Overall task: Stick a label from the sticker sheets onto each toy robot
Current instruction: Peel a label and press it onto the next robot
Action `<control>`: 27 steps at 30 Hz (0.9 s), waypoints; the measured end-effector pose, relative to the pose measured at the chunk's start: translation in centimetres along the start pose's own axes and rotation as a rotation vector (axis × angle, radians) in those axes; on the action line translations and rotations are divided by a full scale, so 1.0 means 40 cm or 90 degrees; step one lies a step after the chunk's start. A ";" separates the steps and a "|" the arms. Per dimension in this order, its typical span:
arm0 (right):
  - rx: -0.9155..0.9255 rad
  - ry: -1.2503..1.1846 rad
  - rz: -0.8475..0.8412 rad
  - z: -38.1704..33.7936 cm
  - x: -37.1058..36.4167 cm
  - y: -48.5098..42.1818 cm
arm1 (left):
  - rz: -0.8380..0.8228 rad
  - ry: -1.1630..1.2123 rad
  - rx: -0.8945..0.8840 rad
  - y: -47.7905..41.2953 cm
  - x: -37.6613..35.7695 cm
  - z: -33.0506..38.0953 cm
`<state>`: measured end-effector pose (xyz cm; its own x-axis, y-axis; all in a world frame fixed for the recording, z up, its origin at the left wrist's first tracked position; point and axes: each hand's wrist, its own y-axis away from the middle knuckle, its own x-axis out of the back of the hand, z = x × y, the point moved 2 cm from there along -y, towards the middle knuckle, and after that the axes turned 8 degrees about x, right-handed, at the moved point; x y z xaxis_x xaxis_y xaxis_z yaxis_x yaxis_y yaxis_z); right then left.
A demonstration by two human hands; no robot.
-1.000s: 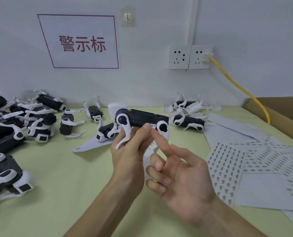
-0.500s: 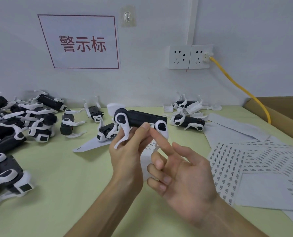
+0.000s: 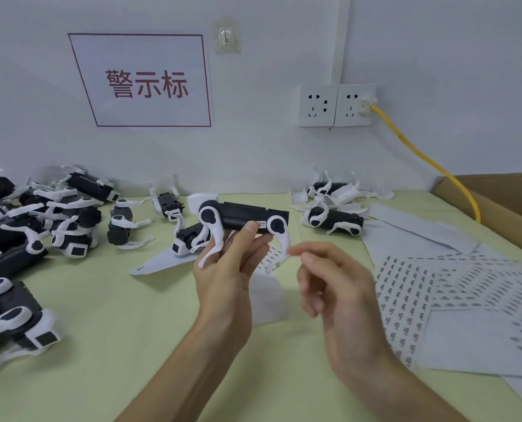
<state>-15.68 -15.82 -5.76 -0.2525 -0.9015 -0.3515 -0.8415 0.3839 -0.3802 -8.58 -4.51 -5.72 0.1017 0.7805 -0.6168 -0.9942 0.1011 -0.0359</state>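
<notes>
We see the left hand (image 3: 226, 284) w/ its grip closed round a toy robot (image 3: 241, 217), held up above the worktop (image 3: 116, 345) mid-scene, thumb on the black body. A small label (image 3: 261, 224) sits on that body, just left of the right-end leg joint. The right hand (image 3: 342, 296) hangs just right of the toy, blurred, fingers loosely curled, grip holding nothing. Sticker sheets (image 3: 430, 287) lie on the worktop at right. Spare robots (image 3: 68, 220) are heaped at far left, w/ a smaller cluster (image 3: 332, 219) far right.
</notes>
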 end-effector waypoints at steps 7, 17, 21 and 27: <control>0.188 0.262 0.011 -0.015 0.021 -0.033 | -0.080 -0.007 0.052 0.018 -0.013 -0.023; 0.192 0.259 -0.047 0.001 0.009 -0.019 | -0.053 -0.117 -0.006 0.012 -0.004 -0.024; 0.197 0.268 -0.044 0.002 0.009 -0.019 | -0.024 -0.149 -0.013 0.011 -0.001 -0.043; 0.193 0.247 -0.034 0.002 0.012 -0.025 | -0.027 -0.140 0.005 0.015 -0.007 -0.043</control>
<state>-14.92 -16.62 -5.62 -0.4209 -0.9071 -0.0025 -0.6952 0.3243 -0.6415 -9.25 -5.73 -6.94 0.1485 0.8909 -0.4291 -0.9888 0.1400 -0.0516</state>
